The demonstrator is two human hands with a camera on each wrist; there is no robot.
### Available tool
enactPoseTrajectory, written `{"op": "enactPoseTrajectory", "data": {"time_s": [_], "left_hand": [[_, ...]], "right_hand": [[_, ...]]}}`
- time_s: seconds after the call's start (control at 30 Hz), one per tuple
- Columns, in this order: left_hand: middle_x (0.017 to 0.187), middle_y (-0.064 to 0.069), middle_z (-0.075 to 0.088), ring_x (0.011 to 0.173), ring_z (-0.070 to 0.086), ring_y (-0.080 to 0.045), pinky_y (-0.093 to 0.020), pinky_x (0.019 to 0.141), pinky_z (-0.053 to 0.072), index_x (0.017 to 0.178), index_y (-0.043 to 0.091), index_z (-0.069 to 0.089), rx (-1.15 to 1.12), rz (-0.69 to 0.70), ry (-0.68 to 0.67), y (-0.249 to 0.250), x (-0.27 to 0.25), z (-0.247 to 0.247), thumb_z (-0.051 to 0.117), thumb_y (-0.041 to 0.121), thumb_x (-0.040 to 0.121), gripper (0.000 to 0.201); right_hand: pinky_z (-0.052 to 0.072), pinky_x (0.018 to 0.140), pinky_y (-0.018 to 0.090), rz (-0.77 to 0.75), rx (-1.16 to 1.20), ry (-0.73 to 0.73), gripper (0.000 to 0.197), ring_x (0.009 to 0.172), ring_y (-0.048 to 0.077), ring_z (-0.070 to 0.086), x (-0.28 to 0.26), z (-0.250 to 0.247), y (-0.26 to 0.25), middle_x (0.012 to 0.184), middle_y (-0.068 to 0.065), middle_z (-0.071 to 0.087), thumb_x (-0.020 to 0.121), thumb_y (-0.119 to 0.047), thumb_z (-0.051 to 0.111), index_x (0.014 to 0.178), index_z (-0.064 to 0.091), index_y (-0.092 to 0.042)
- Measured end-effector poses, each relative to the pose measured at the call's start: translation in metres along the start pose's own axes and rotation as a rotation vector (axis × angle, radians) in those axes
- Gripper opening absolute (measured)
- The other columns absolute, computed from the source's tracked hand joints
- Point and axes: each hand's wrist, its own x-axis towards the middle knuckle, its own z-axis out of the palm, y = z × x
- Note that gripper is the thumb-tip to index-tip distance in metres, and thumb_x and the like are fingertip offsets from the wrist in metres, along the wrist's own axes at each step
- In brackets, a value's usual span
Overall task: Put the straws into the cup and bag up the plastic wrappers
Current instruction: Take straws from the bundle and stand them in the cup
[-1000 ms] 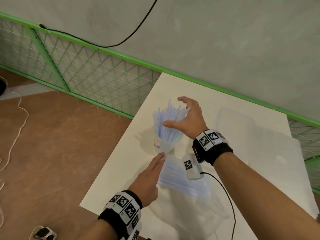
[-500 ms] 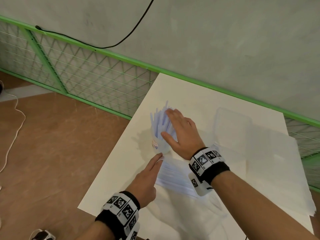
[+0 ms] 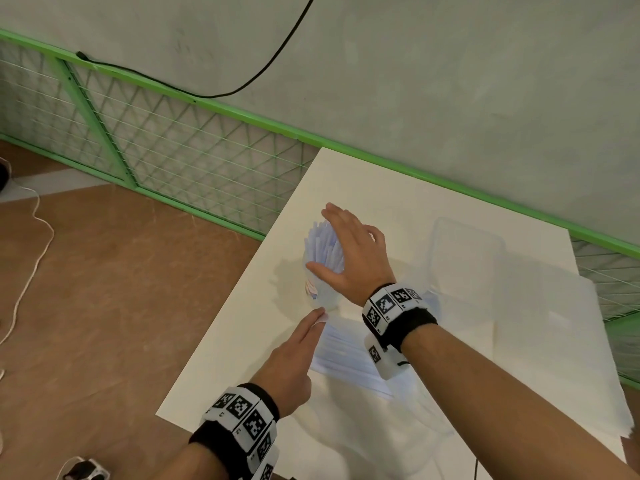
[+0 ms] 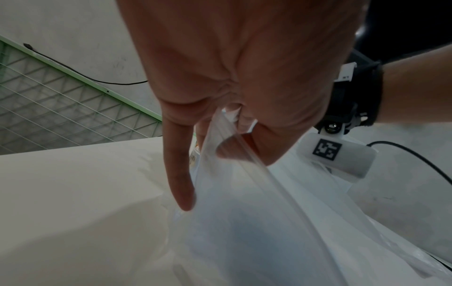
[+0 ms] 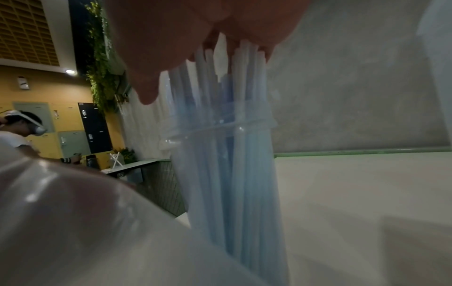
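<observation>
A clear cup [image 3: 320,292] full of pale blue straws [image 3: 323,244] stands near the left edge of the white table [image 3: 242,341]. My right hand [image 3: 349,251] lies flat on the straw tops with straight fingers. In the right wrist view the palm [image 5: 195,38] touches the ends of the straws [image 5: 232,154] above the rim of the cup [image 5: 220,127]. My left hand [image 3: 298,344] reaches to the cup's base. The left wrist view shows this hand [image 4: 220,135] pinching a clear plastic wrapper [image 4: 244,212] with the thumb, index finger straight. More wrapped straws [image 3: 346,355] lie under my right wrist.
Crumpled clear plastic [image 3: 398,427] lies near the table's front. A clear flat container [image 3: 464,251] sits behind the right hand, and white sheets [image 3: 554,341] cover the right side. A green mesh fence [image 3: 173,150] and brown floor are to the left.
My right hand moved from beside the fanned straws onto their tops, gathering them upright in the cup. The left hand stayed at the cup's base.
</observation>
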Motion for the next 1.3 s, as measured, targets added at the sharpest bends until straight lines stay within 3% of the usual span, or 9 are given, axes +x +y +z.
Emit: {"op": "enactPoseTrajectory", "data": {"time_s": [0.1, 0.2, 0.3, 0.47, 0.73, 0.8, 0.9, 1.1, 1.3], "left_hand": [[0.156, 0.027, -0.006, 0.137, 0.032, -0.004, -0.012, 0.095, 0.036, 0.152, 0.028, 0.012, 0.001, 0.005, -0.002, 0.000, 0.000, 0.000, 0.038, -0.014, 0.073, 0.094], [0.156, 0.028, -0.006, 0.139, 0.029, -0.003, -0.012, 0.098, 0.035, 0.152, 0.029, 0.011, -0.006, 0.006, -0.003, 0.001, 0.000, -0.001, 0.037, -0.015, 0.073, 0.094], [0.156, 0.027, -0.005, 0.140, 0.028, -0.003, -0.012, 0.099, 0.033, 0.152, 0.029, 0.011, -0.008, 0.005, -0.003, 0.001, -0.002, -0.002, 0.036, -0.015, 0.074, 0.094], [0.155, 0.028, -0.007, 0.140, 0.030, -0.004, -0.015, 0.100, 0.037, 0.152, 0.029, 0.010, -0.015, -0.006, -0.010, 0.001, -0.003, -0.004, 0.036, -0.015, 0.075, 0.093], [0.156, 0.027, -0.006, 0.139, 0.032, -0.006, -0.018, 0.102, 0.039, 0.153, 0.029, 0.009, -0.006, -0.011, -0.019, 0.002, -0.001, -0.006, 0.037, -0.015, 0.075, 0.094], [0.156, 0.027, -0.007, 0.140, 0.029, -0.005, -0.016, 0.102, 0.037, 0.153, 0.029, 0.009, -0.006, -0.012, -0.023, 0.002, -0.001, -0.006, 0.036, -0.015, 0.075, 0.094], [0.156, 0.028, -0.007, 0.138, 0.032, -0.005, -0.020, 0.103, 0.038, 0.153, 0.030, 0.009, -0.003, -0.022, -0.031, 0.002, -0.001, -0.006, 0.036, -0.015, 0.075, 0.094], [0.152, 0.032, -0.008, 0.135, 0.038, -0.009, -0.025, 0.102, 0.041, 0.152, 0.031, 0.009, 0.002, -0.028, -0.043, 0.000, 0.000, -0.005, 0.037, -0.014, 0.073, 0.095], [0.149, 0.035, -0.010, 0.134, 0.039, -0.010, -0.027, 0.104, 0.040, 0.153, 0.030, 0.008, 0.007, -0.028, -0.044, 0.000, -0.001, -0.005, 0.037, -0.014, 0.075, 0.094]], "right_hand": [[0.017, 0.108, 0.055, 0.021, -0.108, -0.053, 0.075, 0.148, 0.016, 0.021, 0.006, 0.001, -0.012, 0.159, -0.019, 0.020, 0.086, -0.073, 0.040, 0.150, 0.022, -0.038], [0.025, 0.102, 0.062, 0.048, -0.188, -0.060, 0.056, 0.146, 0.018, 0.025, 0.012, 0.005, -0.015, 0.153, -0.022, 0.033, 0.091, -0.069, 0.031, 0.139, 0.044, -0.042], [0.031, 0.102, 0.058, 0.099, -0.124, -0.040, 0.049, 0.145, 0.020, 0.026, 0.018, 0.009, -0.013, 0.151, -0.022, 0.036, 0.093, -0.064, 0.041, 0.135, 0.050, -0.040], [0.038, 0.102, 0.054, 0.171, -0.023, -0.086, 0.062, 0.144, 0.020, 0.028, 0.030, 0.007, -0.010, 0.155, -0.019, 0.030, 0.092, -0.059, 0.047, 0.148, 0.025, -0.042], [0.041, 0.099, 0.053, 0.175, 0.012, -0.067, 0.075, 0.134, 0.021, 0.045, 0.032, 0.005, -0.013, 0.134, -0.007, 0.058, 0.093, -0.046, 0.054, 0.148, 0.003, -0.046], [0.040, 0.100, 0.054, 0.146, 0.008, -0.086, 0.063, 0.138, 0.023, 0.040, 0.031, 0.007, -0.010, 0.136, -0.008, 0.058, 0.094, -0.043, 0.054, 0.149, 0.022, -0.041], [0.047, 0.091, 0.055, 0.047, -0.013, 0.000, 0.038, 0.135, 0.031, 0.042, 0.028, 0.014, -0.006, 0.140, -0.008, 0.055, 0.091, -0.040, 0.059, 0.127, 0.061, -0.029], [0.046, 0.084, 0.045, 0.064, -0.105, 0.041, 0.039, 0.127, 0.025, 0.047, 0.039, 0.016, -0.005, 0.145, -0.014, 0.046, 0.088, -0.056, 0.055, 0.122, 0.061, -0.037], [0.055, 0.063, 0.043, -0.058, 0.021, 0.084, 0.020, 0.090, 0.030, 0.061, 0.041, 0.024, -0.003, 0.101, -0.002, 0.071, 0.084, -0.019, 0.058, 0.100, 0.072, -0.022]]}}
